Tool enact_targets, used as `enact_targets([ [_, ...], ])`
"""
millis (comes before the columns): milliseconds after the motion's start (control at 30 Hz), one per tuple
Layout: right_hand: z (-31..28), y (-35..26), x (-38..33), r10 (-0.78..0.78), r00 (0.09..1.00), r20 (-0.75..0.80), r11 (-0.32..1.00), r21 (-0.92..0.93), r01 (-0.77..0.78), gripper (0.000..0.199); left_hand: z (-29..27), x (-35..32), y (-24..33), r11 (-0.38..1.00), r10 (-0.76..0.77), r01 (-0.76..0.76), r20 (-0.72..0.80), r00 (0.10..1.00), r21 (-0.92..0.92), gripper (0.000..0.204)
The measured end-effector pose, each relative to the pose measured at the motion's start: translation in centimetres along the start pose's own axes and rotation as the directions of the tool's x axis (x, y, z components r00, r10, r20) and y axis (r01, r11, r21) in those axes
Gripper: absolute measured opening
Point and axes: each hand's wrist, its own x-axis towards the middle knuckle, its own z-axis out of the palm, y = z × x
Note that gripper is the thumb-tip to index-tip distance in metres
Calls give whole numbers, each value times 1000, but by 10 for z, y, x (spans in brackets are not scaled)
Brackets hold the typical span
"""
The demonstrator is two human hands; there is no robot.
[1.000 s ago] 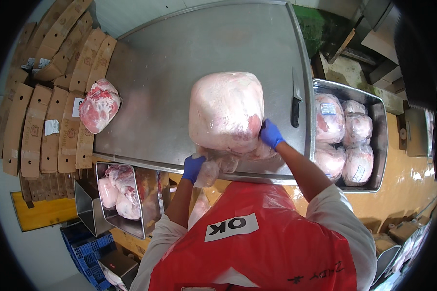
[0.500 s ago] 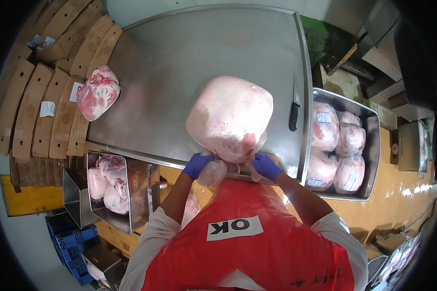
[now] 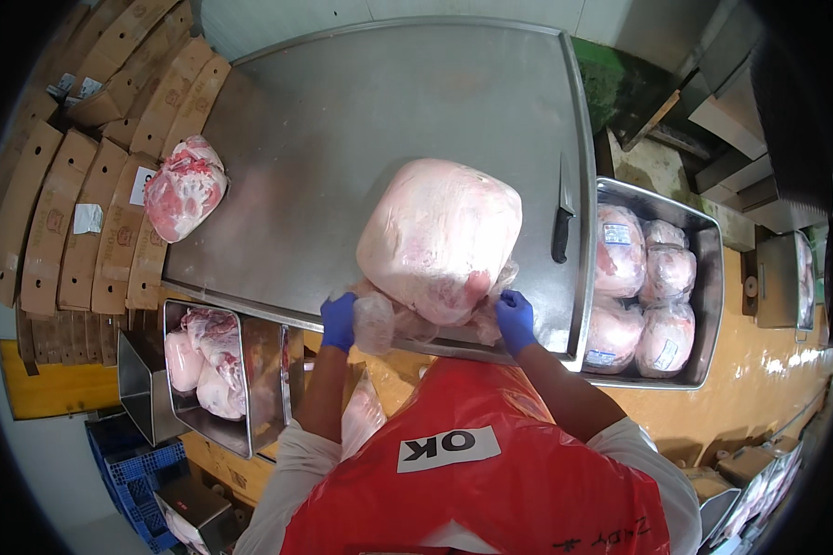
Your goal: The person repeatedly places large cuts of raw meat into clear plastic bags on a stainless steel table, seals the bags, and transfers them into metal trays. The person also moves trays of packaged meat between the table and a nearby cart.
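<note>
Meat block (image 3: 440, 236) just above both fingers (image 3: 339, 319)

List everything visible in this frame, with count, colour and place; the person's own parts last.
Steel table: one, grey, centre.
Large bagged meat cut: one, pale pink, table's near edge.
Clear plastic bag end: one, bunched under the cut.
Unwrapped meat piece: one, red-pink, table's left edge.
Knife: one, black handle, table's right edge.
Right tray: one, steel, holding about five wrapped cuts.
Left tray: one, steel, holding meat.
Cardboard boxes: several, brown, far left.
Blue crate: one, lower left.
Red apron: one.
Left hand: blue glove, gripping bag.
Right hand: blue glove, gripping bag.
</note>
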Motion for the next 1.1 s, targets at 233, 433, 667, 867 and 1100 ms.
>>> enact_targets([
  [233,-7,-28,-11,99,974,203,972,189,-138,31,-13,85,32,993,81,-83,31,996,88,22],
  [433,2,1,15,165,913,374,817,466,-339,43,14,101,47,967,-251,204,440,862,152,36],
  [667,-7,-90,12,330,760,560,547,543,-638,54,13,91,4,817,-358,513,465,810,-265,43],
  [867,-35,-87,29,339,717,610,599,448,-664,58,32,46,62,769,-343,567,557,756,-296,42],
  [1100,-32,-261,14,-105,879,466,559,758,-335,59,107,58,156,839,451,-543,597,664,-31,27],
])
